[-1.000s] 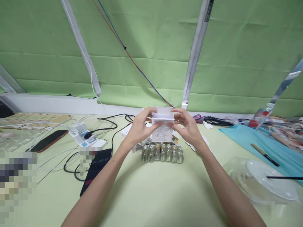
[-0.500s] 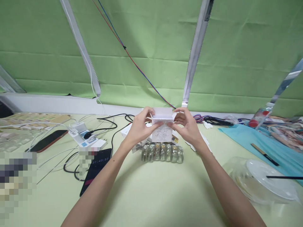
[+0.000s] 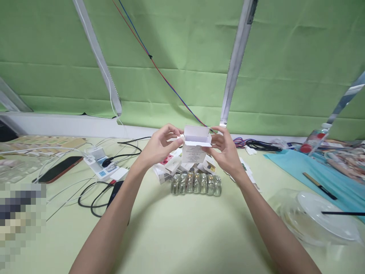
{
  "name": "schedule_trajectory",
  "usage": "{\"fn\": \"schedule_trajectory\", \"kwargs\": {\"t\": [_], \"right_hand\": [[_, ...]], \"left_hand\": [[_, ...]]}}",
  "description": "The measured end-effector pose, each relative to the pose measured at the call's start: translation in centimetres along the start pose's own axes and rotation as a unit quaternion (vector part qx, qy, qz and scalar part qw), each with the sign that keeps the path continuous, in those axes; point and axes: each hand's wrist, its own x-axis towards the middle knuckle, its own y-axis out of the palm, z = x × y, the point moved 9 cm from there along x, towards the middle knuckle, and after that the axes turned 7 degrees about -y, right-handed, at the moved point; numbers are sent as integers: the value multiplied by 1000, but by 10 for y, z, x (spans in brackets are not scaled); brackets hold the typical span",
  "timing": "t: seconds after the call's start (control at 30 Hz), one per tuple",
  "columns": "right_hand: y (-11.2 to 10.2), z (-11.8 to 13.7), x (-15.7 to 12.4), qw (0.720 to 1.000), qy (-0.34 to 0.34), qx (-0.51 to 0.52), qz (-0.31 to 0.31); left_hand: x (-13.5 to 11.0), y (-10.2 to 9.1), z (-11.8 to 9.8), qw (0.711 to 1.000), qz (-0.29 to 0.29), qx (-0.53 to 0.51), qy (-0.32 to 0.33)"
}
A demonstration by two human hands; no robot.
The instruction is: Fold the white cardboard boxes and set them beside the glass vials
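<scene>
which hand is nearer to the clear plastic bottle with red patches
Right. The right hand is left of the bottle; the left hand is farther left, across the open white cardboard box.

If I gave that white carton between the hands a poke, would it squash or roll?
The white carton would probably dent under a firm squeeze, since its walls look like thin card. Its flaps, spread around the open top, likely bend easily at their folds. With flat faces and straight edges, it seems apt to slide or tip, not roll.
</scene>
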Motion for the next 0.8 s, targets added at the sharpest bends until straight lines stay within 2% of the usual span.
{"fn": "schedule_trajectory", "kwargs": {"t": [0.1, 0.23, 0.33, 0.43, 0.47, 0.6, 0.7, 0.8], "right_hand": [[4, -2, -1, 1000, 0, 7, 5], [5, -7, -2, 1000, 9, 8, 2], [4, -9, -2, 1000, 8, 8, -4], [3, -10, -3, 1000, 10, 7, -6], [3, -11, -3, 1000, 11, 8, -5], [6, -12, -3, 1000, 14, 16, 2], [11, -10, -4, 1000, 11, 26, 11], [15, -9, -5, 999, 12, 35, 18]], "left_hand": [[1, -4, 2, 999, -36, 31, -12], [2, -5, 4, 998, -55, 36, -15], [0, -6, 3, 999, -19, 24, -10], [-5, 3, -1, 995, 87, 39, 7], [-7, 2, -1, 994, 99, 51, 11], [-7, -2, 5, 986, 81, 148, 5], [-4, 3, 7, 971, 69, 228, 26], [-3, 9, 7, 961, 77, 262, 33]]}}
